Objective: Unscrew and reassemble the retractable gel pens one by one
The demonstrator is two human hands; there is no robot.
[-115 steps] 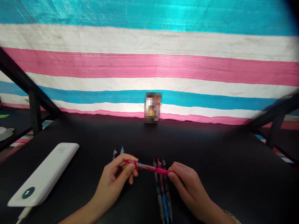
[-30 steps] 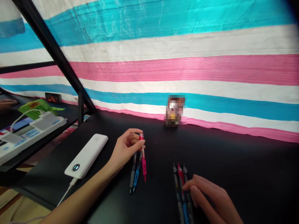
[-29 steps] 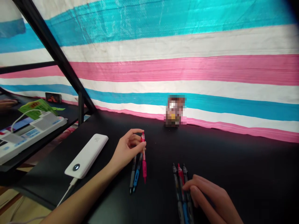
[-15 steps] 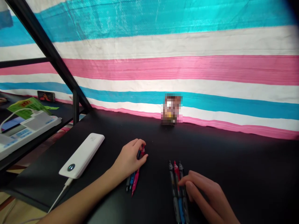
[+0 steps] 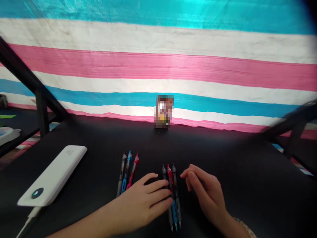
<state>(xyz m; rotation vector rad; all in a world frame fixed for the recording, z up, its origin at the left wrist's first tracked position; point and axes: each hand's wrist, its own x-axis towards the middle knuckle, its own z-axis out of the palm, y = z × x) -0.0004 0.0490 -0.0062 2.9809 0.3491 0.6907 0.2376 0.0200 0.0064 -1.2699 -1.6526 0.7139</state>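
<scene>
Two groups of pens lie on a black table (image 5: pixel 235 172). The left group (image 5: pixel 127 170) has a black, a blue and a red pen side by side. The right group (image 5: pixel 171 185) has three pens, with a red one in the middle. My left hand (image 5: pixel 146 203) lies flat between the groups, fingers stretched out, their tips touching the right group. My right hand (image 5: pixel 204 191) hovers just right of that group with loosely curled fingers and holds nothing.
A white power bank (image 5: pixel 53 175) with a lit indicator and a cable lies at the left. A small blurred object (image 5: pixel 163 111) stands at the table's back edge against a striped tarp (image 5: pixel 158 59). Black frame bars (image 5: pixel 29 82) rise at the left and right.
My left hand let go of the red pen, which now lies with the black and blue pens, and moved right to the other group. The view swung back to the centre.
</scene>
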